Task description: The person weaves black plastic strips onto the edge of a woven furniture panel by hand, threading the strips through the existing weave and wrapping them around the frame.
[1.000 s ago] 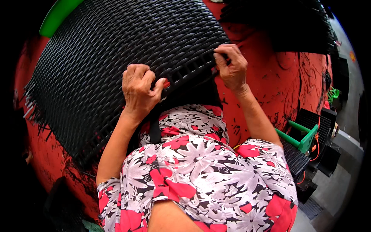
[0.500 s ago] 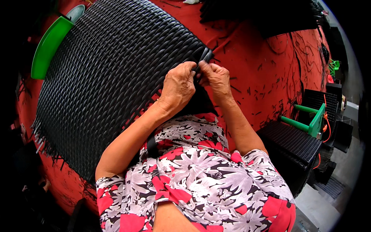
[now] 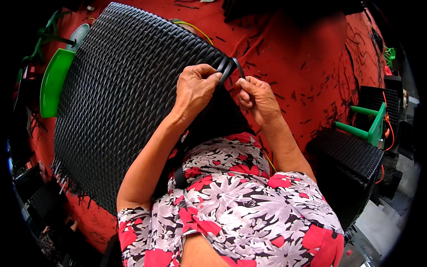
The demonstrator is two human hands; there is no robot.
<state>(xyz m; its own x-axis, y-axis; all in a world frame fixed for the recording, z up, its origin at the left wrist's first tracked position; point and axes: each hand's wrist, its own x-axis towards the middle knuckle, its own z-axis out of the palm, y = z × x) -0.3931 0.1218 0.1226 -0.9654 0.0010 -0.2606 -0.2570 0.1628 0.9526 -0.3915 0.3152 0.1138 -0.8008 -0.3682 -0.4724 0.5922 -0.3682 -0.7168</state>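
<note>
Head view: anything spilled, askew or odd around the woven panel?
Short dark strips lie scattered on the red floor right of the black woven panel, like litter. Loose strip ends stick out raggedly at its lower-left corner, unlike its neat surface.

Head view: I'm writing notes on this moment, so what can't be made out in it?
All in the head view:
Where the black strip ends: hidden in the right hand.
What the left hand pinches, if anything: hidden by its own thumb.
Underside of the woven panel: hidden by its upper face.
Dark shape at the top: cut off by the upper edge.
Person at lower left: too small and dark.
</note>
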